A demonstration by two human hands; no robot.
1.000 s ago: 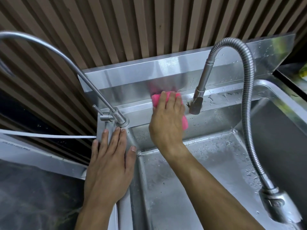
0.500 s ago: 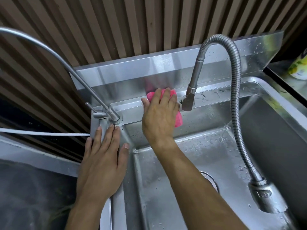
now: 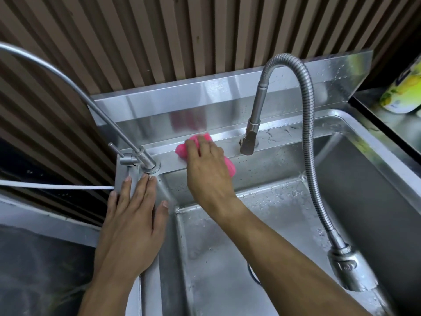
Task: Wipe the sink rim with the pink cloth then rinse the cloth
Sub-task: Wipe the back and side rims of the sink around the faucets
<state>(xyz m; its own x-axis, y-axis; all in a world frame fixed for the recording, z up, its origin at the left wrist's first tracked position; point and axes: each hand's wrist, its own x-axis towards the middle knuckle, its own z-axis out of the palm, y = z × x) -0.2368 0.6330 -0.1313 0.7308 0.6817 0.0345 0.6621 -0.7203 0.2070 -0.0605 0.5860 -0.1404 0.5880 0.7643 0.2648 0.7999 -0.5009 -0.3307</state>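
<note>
Fingers of the right hand (image 3: 206,169) press the pink cloth (image 3: 182,150) flat on the sink's back rim (image 3: 284,135), left of where it sat a second ago, nearer the thin tap (image 3: 148,163). Left hand (image 3: 132,221) rests flat, holding nothing. Wiping looks midway; rinsing remains.

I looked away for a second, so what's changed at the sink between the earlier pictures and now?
The right hand slid the pink cloth left along the back sink rim, away from the flexible faucet's base toward the thin faucet. Unchanged: the cloth stays under that hand, and the left hand stays flat on the left rim.
</note>
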